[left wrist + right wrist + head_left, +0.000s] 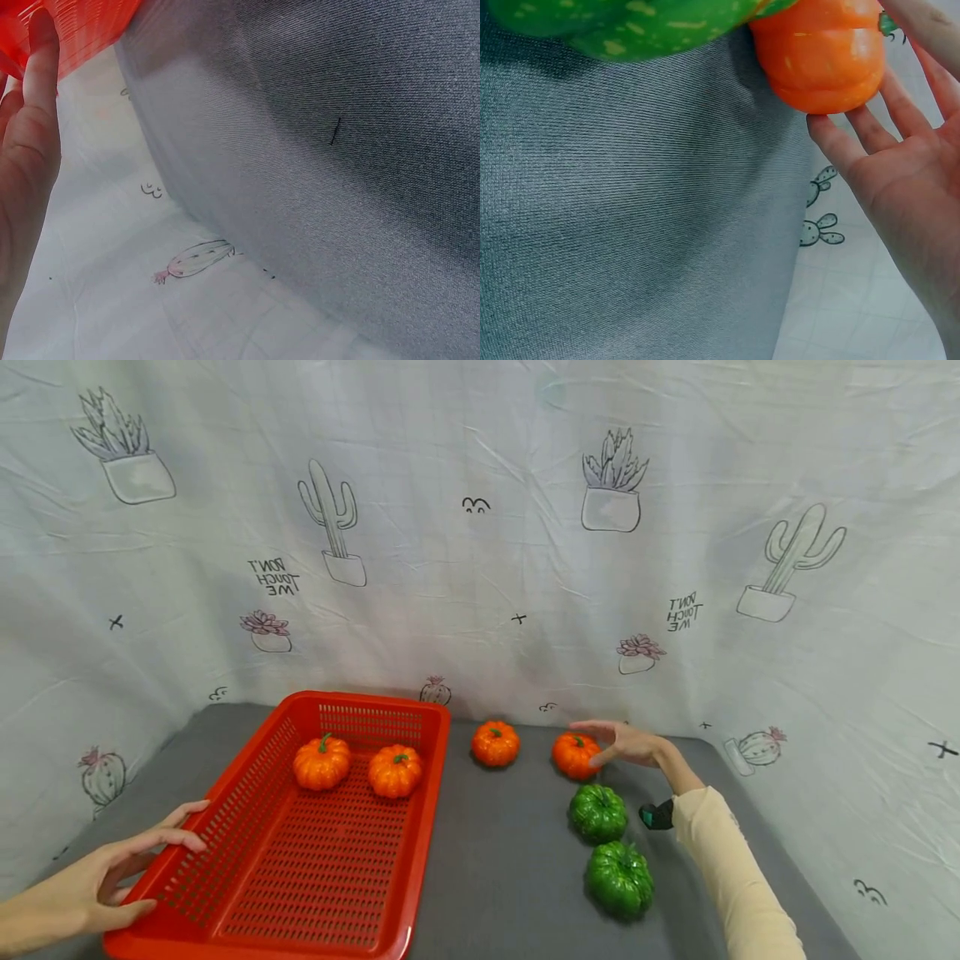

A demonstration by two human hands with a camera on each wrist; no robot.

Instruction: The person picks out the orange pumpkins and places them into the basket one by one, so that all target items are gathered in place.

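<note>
My left hand (105,881) grips the near left rim of a red plastic basket (429,827), its fingers over the wall; the left wrist view catches part of the basket (97,30) and hand (30,150). Inside the basket sit two orange pumpkins, one to the left (321,764) and one to the right (395,771). Over at the back right, my right hand (626,745) spreads its thumb and fairly straight fingers around another orange pumpkin (573,757). In the right wrist view, fingertips lie close against this pumpkin (821,56); firm contact is unclear.
Another orange pumpkin (495,744) stands between basket and right hand. Two green pumpkins, one farther (597,814) and one nearer (619,881), line up before the right hand's pumpkin. A patterned white cloth (480,568) hangs behind the grey tabletop (502,852).
</note>
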